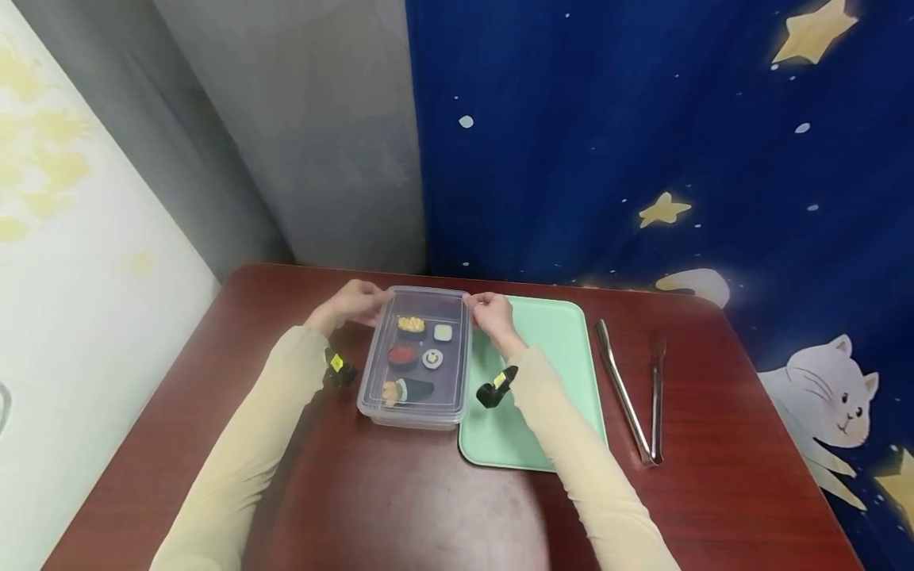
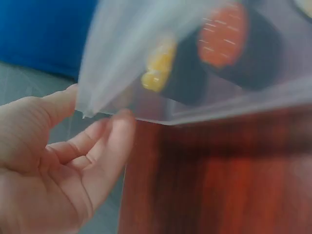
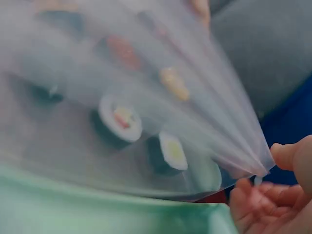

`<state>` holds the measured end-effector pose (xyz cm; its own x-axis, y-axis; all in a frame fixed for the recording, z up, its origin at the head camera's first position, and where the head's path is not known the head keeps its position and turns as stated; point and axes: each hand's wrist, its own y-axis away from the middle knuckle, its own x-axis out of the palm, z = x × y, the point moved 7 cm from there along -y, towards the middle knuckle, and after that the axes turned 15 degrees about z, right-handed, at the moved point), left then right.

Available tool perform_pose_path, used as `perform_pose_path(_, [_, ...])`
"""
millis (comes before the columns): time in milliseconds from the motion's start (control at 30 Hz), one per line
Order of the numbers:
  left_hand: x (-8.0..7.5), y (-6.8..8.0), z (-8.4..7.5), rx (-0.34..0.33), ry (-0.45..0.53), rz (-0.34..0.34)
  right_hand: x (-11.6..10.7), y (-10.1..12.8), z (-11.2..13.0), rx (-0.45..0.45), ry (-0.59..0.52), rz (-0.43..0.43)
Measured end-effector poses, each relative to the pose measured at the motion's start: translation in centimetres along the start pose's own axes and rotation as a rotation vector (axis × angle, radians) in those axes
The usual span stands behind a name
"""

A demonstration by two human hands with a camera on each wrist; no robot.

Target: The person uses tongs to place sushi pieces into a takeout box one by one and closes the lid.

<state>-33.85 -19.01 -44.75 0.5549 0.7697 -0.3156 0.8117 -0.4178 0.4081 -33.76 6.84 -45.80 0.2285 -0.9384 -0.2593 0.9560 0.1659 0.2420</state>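
Observation:
A clear plastic container [image 1: 417,423] stands on the table, with a see-through lid [image 1: 428,300] over its top. Inside lie several sushi pieces, among them one with yellow topping [image 1: 411,323], one with red topping [image 1: 403,357], a round roll [image 1: 432,359] and a dark cone-shaped hand roll [image 1: 416,389]. My left hand [image 1: 355,302] pinches the lid's far left corner; in the left wrist view the thumb is on the rim and the fingers [image 2: 122,131] are below it. At the far right corner, my right hand [image 1: 493,314] pinches the lid between thumb [image 3: 287,155] and fingers.
A pale green tray [image 1: 546,317] lies right of the container, partly under my right forearm. Metal tongs [image 1: 624,388] lie spread farther right. Behind the reddish-brown table [image 1: 321,492] hang grey and blue curtains [image 1: 543,159]; a white surface is at left.

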Motion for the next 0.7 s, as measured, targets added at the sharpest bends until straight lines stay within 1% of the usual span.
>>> perform_pose_path(33, [0.2,-0.1,0.2,0.004,-0.012,0.012,0.0,0.4,0.0,-0.002,0.044,0.019])
perform_pose_path(67, [0.6,0.2,0.5,0.007,-0.027,0.032,0.0,1.0,0.0,-0.01,0.09,0.043])
perform_pose_path(133, [1.6,1.4,1.1,0.015,-0.062,0.082,0.1,2.7,-0.2,-0.037,0.163,0.091])
perform_pose_path(200, [2.9,3.0,1.7,0.04,-0.088,0.153,0.4,4.9,-0.7,-0.064,0.183,0.159])
perform_pose_path(267, [4.4,5.1,2.4,0.048,-0.091,0.224,0.9,7.3,-1.5,-0.079,0.175,0.254])
perform_pose_path(333, [6.0,7.3,3.0,0.053,-0.086,0.285,1.6,9.6,-2.4,-0.073,0.165,0.362])
perform_pose_path(400, [7.4,9.3,3.5,0.044,-0.061,0.314,2.5,11.5,-3.0,-0.064,0.159,0.465])
perform_pose_path(467, [8.3,10.7,3.9,0.035,-0.033,0.303,3.3,12.8,-3.3,-0.064,0.138,0.544])
perform_pose_path(533, [8.8,11.6,4.2,0.034,0.002,0.26,3.9,13.6,-3.4,-0.069,0.105,0.581])
perform_pose_path(600, [9.2,12.0,4.4,0.04,0.042,0.212,4.3,14.0,-3.5,-0.064,0.056,0.598])
perform_pose_path(700, [9.7,12.1,4.6,0.064,0.112,0.18,4.8,14.1,-3.8,-0.045,-0.022,0.611])
